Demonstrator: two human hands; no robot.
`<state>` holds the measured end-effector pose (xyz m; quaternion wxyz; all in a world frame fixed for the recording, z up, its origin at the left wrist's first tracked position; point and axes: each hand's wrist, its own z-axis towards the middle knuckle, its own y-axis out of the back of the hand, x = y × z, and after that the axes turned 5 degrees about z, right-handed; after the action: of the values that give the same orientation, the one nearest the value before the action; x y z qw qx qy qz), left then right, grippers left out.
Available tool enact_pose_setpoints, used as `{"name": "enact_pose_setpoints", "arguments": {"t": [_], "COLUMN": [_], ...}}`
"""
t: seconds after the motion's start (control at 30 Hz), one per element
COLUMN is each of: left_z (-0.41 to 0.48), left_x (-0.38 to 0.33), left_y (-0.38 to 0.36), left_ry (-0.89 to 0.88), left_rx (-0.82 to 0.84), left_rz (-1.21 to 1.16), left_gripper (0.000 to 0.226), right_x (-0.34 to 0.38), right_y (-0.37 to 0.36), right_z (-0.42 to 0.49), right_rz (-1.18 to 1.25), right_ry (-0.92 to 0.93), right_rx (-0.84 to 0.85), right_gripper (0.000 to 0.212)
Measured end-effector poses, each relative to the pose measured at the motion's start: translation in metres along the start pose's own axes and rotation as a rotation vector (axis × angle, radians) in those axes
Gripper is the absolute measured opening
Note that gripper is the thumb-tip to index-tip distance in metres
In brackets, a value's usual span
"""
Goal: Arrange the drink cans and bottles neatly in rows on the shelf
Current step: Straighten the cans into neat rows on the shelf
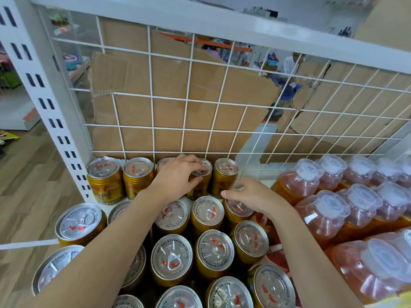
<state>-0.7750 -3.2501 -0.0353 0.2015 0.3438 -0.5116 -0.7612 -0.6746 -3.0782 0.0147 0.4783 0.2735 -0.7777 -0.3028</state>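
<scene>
Gold cylindrical metal drink can (203,185) stands at the white shelf's (258,177) rear edge, the left hand (178,177) fingers clasping its rim. Slide it upright, flush between its neighbours. Right hand (253,197) hovers curled; I cannot tell what it holds.

The person's left hand (175,176) and right hand (253,196) were bare. The left forearm (111,241) and right forearm (311,252) were uncovered as far as could be seen.
</scene>
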Motion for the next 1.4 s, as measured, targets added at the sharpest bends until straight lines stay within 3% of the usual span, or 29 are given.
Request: {"name": "enact_pose_setpoints", "arguments": {"t": [0.23,0.33,0.4,0.5,0.97,1.1,1.23,1.4], "left_z": [0.0,0.0,-0.001,0.0,-0.001,-0.004,-0.031,-0.105], "left_x": [0.001,0.001,0.001,0.001,0.0,-0.002,0.002,0.017], "left_y": [-0.001,-0.001,-0.001,0.0,0.002,0.019,0.051,0.081], "left_ry": [0.0,-0.003,-0.002,-0.001,-0.019,-0.014,0.04,0.203], "left_rx": [0.004,0.001,0.0,0.0,0.0,0.11,0.053,-0.067], "left_rz": [0.007,0.008,0.006,0.003,0.006,-0.072,-0.046,0.048], "left_gripper": [0.033,0.033,0.033,0.033,0.034,0.037,0.036,0.04], "right_x": [-0.009,-0.01,-0.008,-0.004,-0.007,-0.005,0.007,0.027], "right_y": [-0.004,-0.002,0.002,0.005,-0.004,-0.007,-0.006,-0.014], "right_z": [-0.003,-0.001,0.005,0.021,0.053,0.046,0.024,-0.011], "right_rz": [0.001,0.024,0.079,0.115,0.188,0.029,-0.087,-0.115], "right_ry": [-0.038,-0.031,-0.011,0.066,0.128,0.147,0.258,0.478], "right_rx": [0.001,-0.017,-0.128,-0.29,-0.3,-0.358,-0.416,-0.32], "right_gripper": [0.057,0.051,0.043,0.05,0.045,0.049,0.049,0.048]}}
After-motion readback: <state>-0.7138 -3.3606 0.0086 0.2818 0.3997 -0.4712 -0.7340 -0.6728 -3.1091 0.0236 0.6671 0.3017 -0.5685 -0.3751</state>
